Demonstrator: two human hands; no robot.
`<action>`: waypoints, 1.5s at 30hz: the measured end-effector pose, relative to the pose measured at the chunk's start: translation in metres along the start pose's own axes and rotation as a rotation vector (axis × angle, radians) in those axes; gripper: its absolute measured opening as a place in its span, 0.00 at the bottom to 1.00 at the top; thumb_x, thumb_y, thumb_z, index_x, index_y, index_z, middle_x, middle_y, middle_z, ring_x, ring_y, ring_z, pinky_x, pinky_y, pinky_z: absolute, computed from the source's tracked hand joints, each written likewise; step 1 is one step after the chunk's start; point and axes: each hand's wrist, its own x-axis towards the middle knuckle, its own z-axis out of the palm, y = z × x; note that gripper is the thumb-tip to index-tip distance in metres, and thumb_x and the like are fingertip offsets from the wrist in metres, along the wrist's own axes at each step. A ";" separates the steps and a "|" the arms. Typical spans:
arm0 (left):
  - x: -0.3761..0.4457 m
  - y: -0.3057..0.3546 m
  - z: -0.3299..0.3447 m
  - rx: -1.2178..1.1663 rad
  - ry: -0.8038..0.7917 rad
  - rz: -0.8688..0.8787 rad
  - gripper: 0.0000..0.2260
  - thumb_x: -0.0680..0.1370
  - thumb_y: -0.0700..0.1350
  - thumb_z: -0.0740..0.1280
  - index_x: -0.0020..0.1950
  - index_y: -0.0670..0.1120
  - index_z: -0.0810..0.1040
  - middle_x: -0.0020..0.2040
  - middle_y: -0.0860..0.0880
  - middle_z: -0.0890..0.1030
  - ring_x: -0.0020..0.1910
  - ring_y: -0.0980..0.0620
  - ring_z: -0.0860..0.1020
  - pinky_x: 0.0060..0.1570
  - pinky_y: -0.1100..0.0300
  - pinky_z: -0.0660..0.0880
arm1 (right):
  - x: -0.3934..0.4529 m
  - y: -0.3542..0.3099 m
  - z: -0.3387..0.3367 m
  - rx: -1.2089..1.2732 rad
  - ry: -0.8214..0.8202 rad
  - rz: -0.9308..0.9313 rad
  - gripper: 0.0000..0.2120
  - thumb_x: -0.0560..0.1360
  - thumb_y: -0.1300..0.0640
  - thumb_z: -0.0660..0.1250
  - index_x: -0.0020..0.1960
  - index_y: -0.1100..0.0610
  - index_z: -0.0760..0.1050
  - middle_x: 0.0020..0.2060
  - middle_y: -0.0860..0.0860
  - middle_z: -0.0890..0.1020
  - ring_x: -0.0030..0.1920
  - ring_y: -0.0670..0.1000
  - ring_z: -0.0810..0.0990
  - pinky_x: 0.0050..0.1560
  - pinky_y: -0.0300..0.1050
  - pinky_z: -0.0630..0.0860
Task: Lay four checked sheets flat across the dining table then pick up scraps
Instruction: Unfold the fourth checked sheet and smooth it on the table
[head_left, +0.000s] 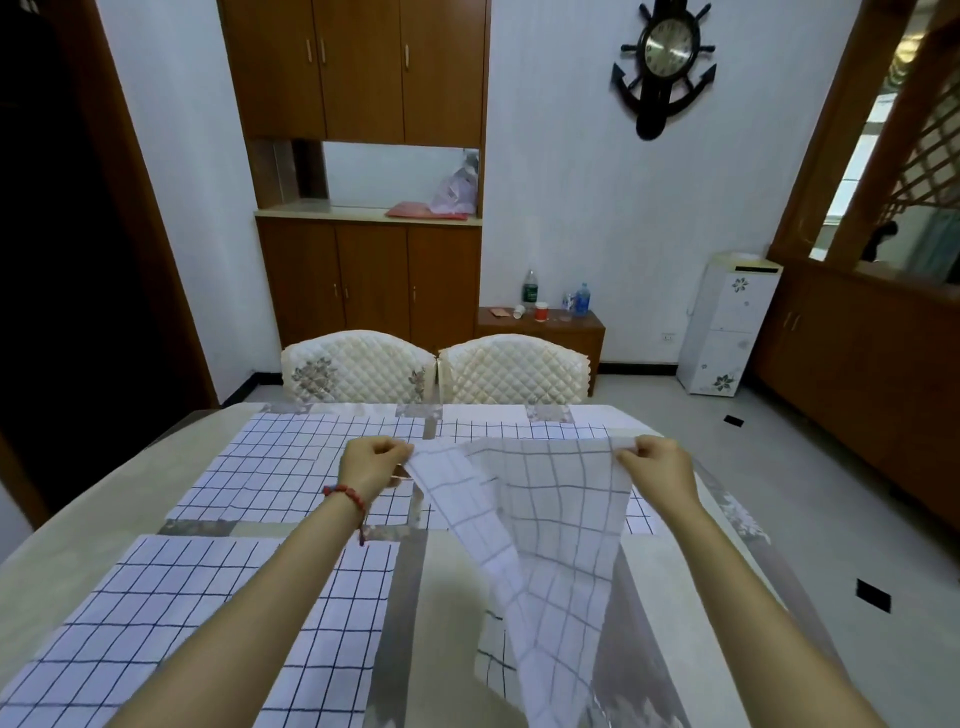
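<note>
Left hand (375, 461) and right hand (655, 464) each pinch a top corner of the fourth checked sheet (540, 525) — both grips closed, holding it taut above the tabletop (62, 540) — likely so it lands flat

The single head-worn view looks forward and down, close over the dining table (62, 525), toward the far wall.

Bare forearms; left wrist wears a red beaded bracelet (345, 494), seemingly with a tassel.
</note>
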 end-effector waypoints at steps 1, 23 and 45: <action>0.009 0.002 -0.002 0.018 0.022 0.015 0.10 0.74 0.37 0.66 0.33 0.43 0.78 0.31 0.47 0.79 0.28 0.53 0.77 0.31 0.62 0.74 | 0.009 0.001 -0.003 -0.017 0.020 0.012 0.14 0.70 0.62 0.63 0.27 0.59 0.65 0.25 0.54 0.66 0.30 0.53 0.64 0.30 0.45 0.57; 0.001 -0.012 -0.046 0.127 0.166 0.425 0.09 0.71 0.38 0.71 0.35 0.53 0.79 0.36 0.56 0.79 0.34 0.68 0.75 0.38 0.77 0.72 | -0.019 0.091 -0.071 0.511 0.284 -0.025 0.06 0.74 0.66 0.65 0.48 0.59 0.77 0.30 0.50 0.81 0.28 0.38 0.79 0.28 0.27 0.73; -0.119 -0.203 -0.020 0.199 -0.033 -0.316 0.10 0.76 0.44 0.65 0.37 0.45 0.81 0.35 0.45 0.83 0.37 0.45 0.82 0.35 0.58 0.76 | -0.118 0.255 -0.019 0.374 -0.046 0.590 0.13 0.68 0.78 0.61 0.43 0.66 0.79 0.32 0.59 0.81 0.26 0.45 0.80 0.28 0.30 0.77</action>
